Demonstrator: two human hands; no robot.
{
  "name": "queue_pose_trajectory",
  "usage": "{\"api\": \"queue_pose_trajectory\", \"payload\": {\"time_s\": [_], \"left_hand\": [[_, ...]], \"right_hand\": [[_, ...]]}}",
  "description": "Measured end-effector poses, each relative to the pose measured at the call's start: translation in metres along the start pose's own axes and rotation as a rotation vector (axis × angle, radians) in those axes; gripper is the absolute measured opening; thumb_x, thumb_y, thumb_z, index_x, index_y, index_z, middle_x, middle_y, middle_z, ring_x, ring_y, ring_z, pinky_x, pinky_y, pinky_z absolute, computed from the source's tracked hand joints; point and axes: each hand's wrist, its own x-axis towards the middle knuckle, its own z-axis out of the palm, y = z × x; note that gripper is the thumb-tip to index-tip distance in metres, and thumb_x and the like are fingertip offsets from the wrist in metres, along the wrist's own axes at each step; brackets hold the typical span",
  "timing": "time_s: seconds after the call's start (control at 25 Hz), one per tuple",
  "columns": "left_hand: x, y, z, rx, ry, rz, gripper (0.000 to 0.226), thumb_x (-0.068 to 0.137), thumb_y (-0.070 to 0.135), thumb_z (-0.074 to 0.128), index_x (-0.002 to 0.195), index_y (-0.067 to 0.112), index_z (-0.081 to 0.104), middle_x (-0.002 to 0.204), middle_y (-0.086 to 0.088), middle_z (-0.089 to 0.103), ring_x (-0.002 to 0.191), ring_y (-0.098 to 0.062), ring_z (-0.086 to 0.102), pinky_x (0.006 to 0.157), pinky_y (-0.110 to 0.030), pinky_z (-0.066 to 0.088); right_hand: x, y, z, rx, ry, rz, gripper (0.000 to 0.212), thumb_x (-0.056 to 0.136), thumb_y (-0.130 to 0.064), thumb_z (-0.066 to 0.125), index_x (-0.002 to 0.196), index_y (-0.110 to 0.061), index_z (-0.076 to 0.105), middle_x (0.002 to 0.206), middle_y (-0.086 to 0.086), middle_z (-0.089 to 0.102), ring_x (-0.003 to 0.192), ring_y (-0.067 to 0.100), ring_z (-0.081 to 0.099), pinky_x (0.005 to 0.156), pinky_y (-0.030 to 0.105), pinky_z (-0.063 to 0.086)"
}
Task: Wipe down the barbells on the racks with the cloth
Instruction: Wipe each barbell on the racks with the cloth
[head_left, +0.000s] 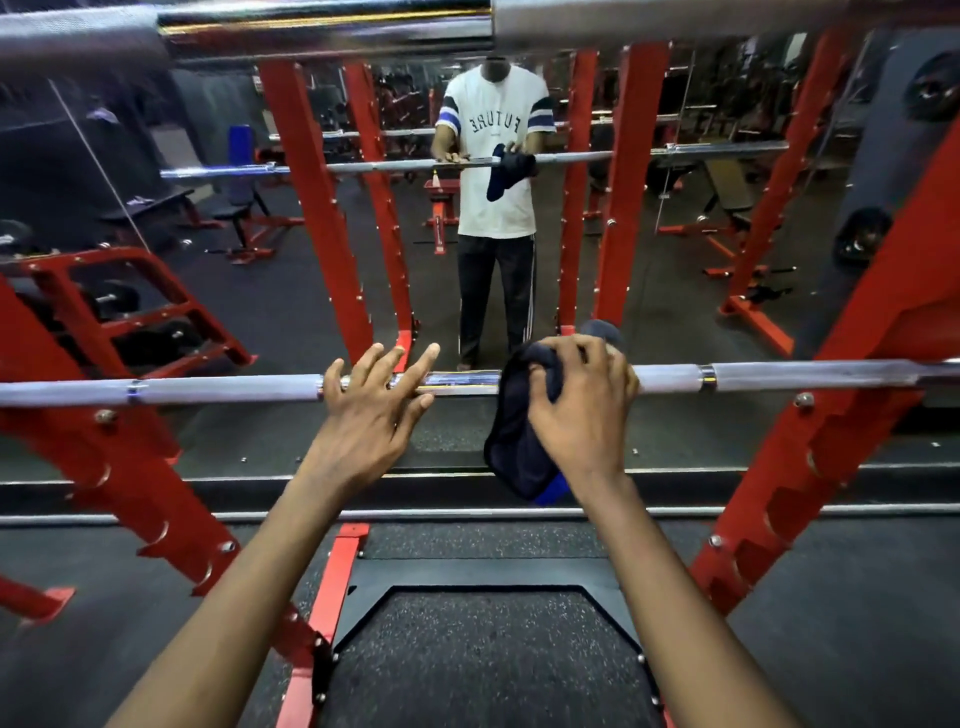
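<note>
Now | right hand (582, 395) grips cloth (519, 452) on barbell (234, 389) | left hand (363, 410) (flat) beside

A gym, red squat rack (831, 415) carrying a barbell (779, 375), wall mirror (270, 301) standing behind the barbell and reflecting weight benches (228, 210), speckled rubber floor (483, 649) lying beneath the barbell.

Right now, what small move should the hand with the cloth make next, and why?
Probably slide the cloth rightward along the barbell. The right hand grips it against the bar, the left hand rests flat close on its left, and the bar's right side is free.
</note>
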Motion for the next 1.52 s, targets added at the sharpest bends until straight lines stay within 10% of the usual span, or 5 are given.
{"api": "queue_pose_trajectory", "payload": {"time_s": [0.24, 0.48, 0.76, 1.04, 1.52], "left_hand": [[-0.014, -0.055, -0.003, 0.049, 0.074, 0.072, 0.053, 0.102, 0.048, 0.030, 0.154, 0.042, 0.026, 0.132, -0.001, 0.057, 0.127, -0.021, 0.047, 0.103, -0.047, 0.031], [-0.018, -0.077, -0.003, -0.022, 0.134, 0.126, 0.050, 0.101, 0.043, 0.033, 0.151, 0.041, 0.036, 0.117, 0.002, 0.060, 0.104, -0.025, 0.055, 0.092, -0.042, 0.035], [-0.020, -0.088, 0.000, -0.032, 0.119, 0.114, 0.050, 0.102, 0.047, 0.030, 0.152, 0.045, 0.029, 0.126, 0.004, 0.054, 0.121, -0.020, 0.049, 0.101, -0.047, 0.030], [-0.030, -0.138, 0.003, -0.067, 0.188, 0.056, 0.053, 0.097, 0.058, 0.034, 0.144, 0.036, 0.048, 0.110, -0.004, 0.061, 0.103, -0.029, 0.057, 0.093, -0.046, 0.035], [-0.053, -0.217, 0.002, 0.008, 0.199, -0.011, 0.053, 0.097, 0.059, 0.036, 0.137, 0.029, 0.053, 0.106, -0.006, 0.060, 0.101, -0.030, 0.057, 0.093, -0.045, 0.039]], "right_hand": [[-0.018, -0.036, 0.022, -0.013, -0.087, -0.214, 0.031, 0.088, -0.030, 0.059, 0.118, -0.023, 0.062, 0.121, 0.003, 0.058, 0.115, 0.032, 0.052, 0.100, 0.048, 0.041], [-0.001, -0.041, 0.026, -0.015, 0.132, 0.131, 0.026, 0.080, -0.024, 0.058, 0.105, -0.021, 0.065, 0.106, 0.008, 0.062, 0.103, 0.035, 0.057, 0.090, 0.046, 0.043], [-0.026, -0.089, 0.050, 0.045, -0.022, -0.219, 0.030, 0.085, -0.023, 0.062, 0.115, -0.021, 0.065, 0.116, 0.002, 0.060, 0.109, 0.030, 0.053, 0.094, 0.045, 0.041], [-0.015, -0.065, 0.040, -0.052, 0.105, 0.079, 0.031, 0.084, -0.029, 0.053, 0.112, -0.022, 0.066, 0.112, 0.008, 0.061, 0.110, 0.036, 0.056, 0.096, 0.049, 0.042], [-0.017, -0.089, 0.055, 0.009, 0.081, -0.046, 0.028, 0.086, -0.028, 0.059, 0.113, -0.020, 0.063, 0.108, 0.008, 0.060, 0.103, 0.037, 0.057, 0.089, 0.047, 0.042]]}}
